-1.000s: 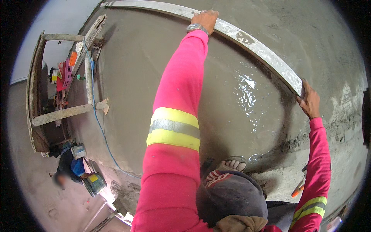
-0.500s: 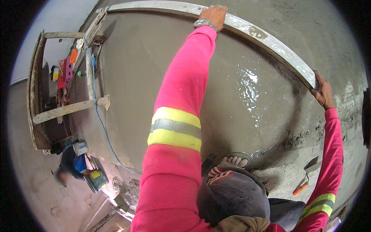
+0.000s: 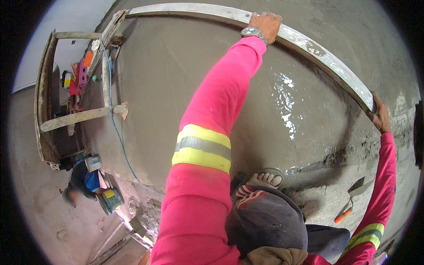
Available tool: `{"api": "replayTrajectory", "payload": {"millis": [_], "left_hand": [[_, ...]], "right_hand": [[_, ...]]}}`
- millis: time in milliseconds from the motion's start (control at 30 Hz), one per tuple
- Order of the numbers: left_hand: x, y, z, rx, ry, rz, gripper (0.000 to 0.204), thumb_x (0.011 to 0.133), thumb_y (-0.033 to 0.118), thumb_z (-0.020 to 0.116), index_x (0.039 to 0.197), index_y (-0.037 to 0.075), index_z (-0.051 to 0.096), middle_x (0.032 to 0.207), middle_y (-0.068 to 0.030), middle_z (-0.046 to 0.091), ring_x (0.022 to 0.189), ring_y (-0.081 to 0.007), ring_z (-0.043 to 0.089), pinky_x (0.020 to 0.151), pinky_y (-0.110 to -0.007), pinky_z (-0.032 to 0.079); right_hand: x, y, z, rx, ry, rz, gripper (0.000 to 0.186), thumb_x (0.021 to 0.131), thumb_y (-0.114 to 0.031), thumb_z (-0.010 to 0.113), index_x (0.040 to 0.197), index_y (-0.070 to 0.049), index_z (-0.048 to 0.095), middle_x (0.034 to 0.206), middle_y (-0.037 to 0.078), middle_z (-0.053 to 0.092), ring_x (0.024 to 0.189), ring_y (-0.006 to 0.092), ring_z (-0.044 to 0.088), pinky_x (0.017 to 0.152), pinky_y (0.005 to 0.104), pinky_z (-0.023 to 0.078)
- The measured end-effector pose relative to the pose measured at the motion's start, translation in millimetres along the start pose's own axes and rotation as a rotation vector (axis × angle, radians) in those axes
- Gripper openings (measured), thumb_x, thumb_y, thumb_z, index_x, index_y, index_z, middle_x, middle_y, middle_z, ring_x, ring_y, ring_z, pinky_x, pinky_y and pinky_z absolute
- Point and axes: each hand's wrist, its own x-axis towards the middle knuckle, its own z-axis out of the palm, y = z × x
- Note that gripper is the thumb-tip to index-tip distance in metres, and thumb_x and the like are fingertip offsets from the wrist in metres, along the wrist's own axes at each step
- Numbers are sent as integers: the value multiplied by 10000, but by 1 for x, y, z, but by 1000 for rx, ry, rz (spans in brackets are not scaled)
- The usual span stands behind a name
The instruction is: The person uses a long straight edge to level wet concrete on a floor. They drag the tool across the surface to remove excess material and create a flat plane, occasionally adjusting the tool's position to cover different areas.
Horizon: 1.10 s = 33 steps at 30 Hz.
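A person in bright pink sleeves (image 3: 216, 97) banded in yellow and silver held a long, pale, flat-faced straightedge bar (image 3: 327, 51) across a floor of wet grey mortar (image 3: 176, 66). The bare left hand (image 3: 267, 25), a round-faced metal wristwatch (image 3: 251, 32) at its wrist, gripped the bar right of its middle, fingers curled over the upper edge; its thumb could not be made out. The bare right hand (image 3: 380, 117) was closed around the bar's right end, its fingers narrow against the tip. The bar's opposite end reached the upper left, close to a rough wooden plank (image 3: 112, 26), though whether the two touched could not be told. Below, a sandalled foot (image 3: 268, 179) showed beside a glossy wet patch, and a grey-bladed trowel with an orange handle (image 3: 360, 189) lay near the right forearm. At left, a thin blue cord (image 3: 118, 132) trailed over a weathered wooden frame (image 3: 75, 121), while a second person in dark clothing (image 3: 78, 176) was near a dark green container (image 3: 110, 202).
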Motion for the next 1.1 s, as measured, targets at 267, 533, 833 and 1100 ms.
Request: {"api": "replayTrajectory", "payload": {"millis": [267,533,833,1100], "left_hand": [[-12,41,-9,-24,-3,85,500,687,170,756,1128,94,533,1096,-103,602,1050,-305,588,874,-463,461],[-25,89,-23,-53,1,162,470,681,183,760,1085,66,551,1058,-118,608,1002,-295,611,854,-442,472],[-46,151,-44,-168,11,336,477,648,192,762,1054,31,570,1032,-147,611,913,-326,643,751,-458,522],[-27,119,-57,-100,-50,279,582,651,193,803,1147,77,522,1150,-117,584,1031,-318,607,828,-432,516]], "right_hand": [[-36,24,1,-2,49,8,714,585,-103,628,1275,4,477,1101,202,597,1016,303,574,939,327,409],[-78,67,-14,37,-20,84,711,587,-70,618,1280,9,475,1184,198,580,1135,307,533,1014,349,359],[-167,137,-20,15,66,187,715,631,-87,653,1317,-13,465,1301,174,521,1237,310,466,1063,351,312],[-150,79,-8,-73,88,197,704,649,-121,683,1316,-36,475,1248,210,556,1168,339,524,985,387,391]]}}
